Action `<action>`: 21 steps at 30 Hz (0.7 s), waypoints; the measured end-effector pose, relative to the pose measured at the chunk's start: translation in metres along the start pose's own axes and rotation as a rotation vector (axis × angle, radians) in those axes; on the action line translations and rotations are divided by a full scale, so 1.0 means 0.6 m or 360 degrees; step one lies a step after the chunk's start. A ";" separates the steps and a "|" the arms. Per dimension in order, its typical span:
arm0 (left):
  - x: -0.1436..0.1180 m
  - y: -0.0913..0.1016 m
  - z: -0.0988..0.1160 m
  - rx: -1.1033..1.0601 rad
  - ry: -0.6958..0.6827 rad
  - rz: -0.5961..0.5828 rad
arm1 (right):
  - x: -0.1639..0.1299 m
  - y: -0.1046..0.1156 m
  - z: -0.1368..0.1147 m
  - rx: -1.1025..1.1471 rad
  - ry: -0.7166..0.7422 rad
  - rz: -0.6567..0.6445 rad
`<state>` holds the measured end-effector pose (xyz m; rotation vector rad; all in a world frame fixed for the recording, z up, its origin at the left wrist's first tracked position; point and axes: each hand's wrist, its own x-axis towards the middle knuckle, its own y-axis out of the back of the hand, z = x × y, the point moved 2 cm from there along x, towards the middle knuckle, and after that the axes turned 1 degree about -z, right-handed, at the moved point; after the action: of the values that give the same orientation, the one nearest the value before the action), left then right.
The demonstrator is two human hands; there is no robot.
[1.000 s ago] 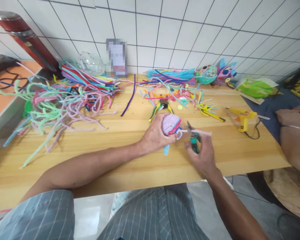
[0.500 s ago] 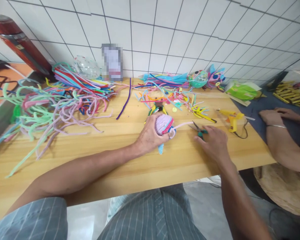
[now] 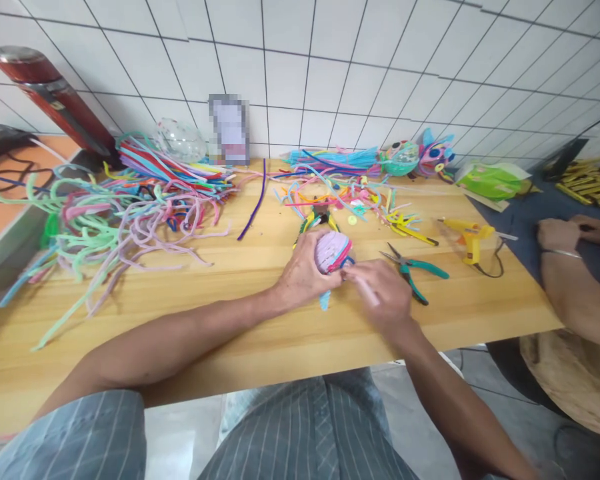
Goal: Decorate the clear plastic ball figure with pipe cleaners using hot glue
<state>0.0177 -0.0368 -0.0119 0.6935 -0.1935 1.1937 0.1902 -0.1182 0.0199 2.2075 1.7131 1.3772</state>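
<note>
pliers now lie released on the surface just right of the hands; left hand grasps the wrapped ball, right hand back pinching its pink stem, so cutting's paused.

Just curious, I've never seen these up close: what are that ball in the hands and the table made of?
The ball looks wound from fuzzy pipe cleaners, lilac with red and blue strands; the matte, fluffy ridges suggest it. The table seems light wood or wood-look laminate: pale grain lines, smooth faint sheen.
</note>
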 end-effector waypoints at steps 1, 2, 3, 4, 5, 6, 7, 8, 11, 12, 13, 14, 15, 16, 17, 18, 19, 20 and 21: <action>0.000 0.000 0.001 -0.0005 0.0015 0.0002 | 0.000 0.005 0.014 0.0160 -0.0201 0.0080; 0.001 0.000 0.003 -0.0011 0.0029 0.0001 | 0.000 0.012 0.030 0.0320 -0.0430 0.0162; 0.001 0.000 0.004 -0.0016 0.0038 -0.0001 | 0.003 0.022 0.048 0.0446 -0.0639 0.0224; 0.001 0.000 0.005 -0.0021 0.0041 -0.0001 | 0.007 0.034 0.066 0.0522 -0.0803 0.0257; 0.001 0.000 0.006 -0.0025 0.0038 0.0002 | 0.015 0.048 0.084 0.0523 -0.0898 0.0241; 0.001 -0.001 0.006 -0.0029 0.0031 0.0009 | 0.026 0.067 0.101 0.0469 -0.0938 0.0202; 0.001 -0.001 0.006 -0.0034 0.0024 0.0018 | 0.039 0.087 0.119 0.0386 -0.0960 0.0159; 0.001 0.000 0.006 -0.0038 0.0020 0.0022 | 0.054 0.109 0.137 0.0285 -0.0982 0.0116; 0.001 0.001 0.005 -0.0039 0.0019 0.0000 | 0.114 0.172 0.189 -0.0105 -0.1056 -0.0096; 0.002 0.002 0.006 -0.0036 0.0020 -0.0019 | 0.138 0.190 0.205 -0.0265 -0.1068 -0.0163; 0.002 0.003 0.006 -0.0034 0.0020 -0.0036 | 0.162 0.206 0.218 -0.0425 -0.1072 -0.0218; 0.002 0.005 0.006 -0.0033 0.0017 -0.0052 | 0.187 0.221 0.229 -0.0579 -0.1067 -0.0253; 0.003 0.005 0.006 -0.0032 0.0013 -0.0063 | 0.211 0.235 0.237 -0.0723 -0.1054 -0.0275; 0.003 0.006 0.006 -0.0028 0.0008 -0.0070 | 0.233 0.248 0.243 -0.0856 -0.1029 -0.0281; 0.002 0.006 0.005 -0.0022 0.0002 -0.0071 | 0.251 0.259 0.245 -0.0976 -0.0995 -0.0277; 0.002 0.006 0.004 -0.0015 -0.0003 -0.0067 | 0.264 0.269 0.245 -0.1081 -0.0950 -0.0265; 0.001 0.005 0.004 -0.0007 -0.0009 -0.0063 | 0.271 0.275 0.244 -0.1168 -0.0903 -0.0259; 0.001 0.004 0.003 -0.0002 -0.0012 -0.0060 | 0.272 0.276 0.244 -0.1232 -0.0867 -0.0275; 0.000 0.004 0.002 0.0000 -0.0011 -0.0056 | 0.265 0.272 0.245 -0.1273 -0.0847 -0.0320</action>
<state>0.0160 -0.0372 -0.0100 0.6988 -0.1863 1.1578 0.4106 0.0119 0.1103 1.6678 0.9328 1.0273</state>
